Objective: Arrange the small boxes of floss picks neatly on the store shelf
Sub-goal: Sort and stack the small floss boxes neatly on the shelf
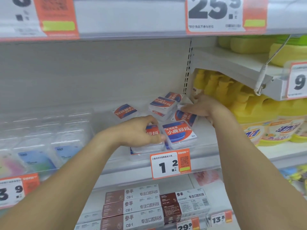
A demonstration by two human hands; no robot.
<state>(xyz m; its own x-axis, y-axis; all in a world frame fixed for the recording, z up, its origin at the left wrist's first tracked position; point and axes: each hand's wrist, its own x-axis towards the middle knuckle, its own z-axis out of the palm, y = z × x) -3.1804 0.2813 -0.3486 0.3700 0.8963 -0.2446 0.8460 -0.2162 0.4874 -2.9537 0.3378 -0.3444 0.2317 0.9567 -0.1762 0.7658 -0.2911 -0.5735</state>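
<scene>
Several floss boxes lie scattered flat on the shelf (204, 143) behind two fronted ones. My left hand (137, 131) grips the front-left box (149, 143); beside it sits the front-right box (180, 132). My right hand (201, 106), farther back and nearer the jumble, pinches a tilted box (186, 117), fingers fairly straight.

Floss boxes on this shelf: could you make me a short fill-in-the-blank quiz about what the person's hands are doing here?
1. The left hand grips a floss box at the ____ edge of the shelf.
2. The price tag under the front boxes reads ____.
3. The right hand reaches toward the jumbled boxes at the ____ of the shelf.
4. The bottles to the right are ____ in colour.

Missing words: front; 1.2; back; yellow
</scene>
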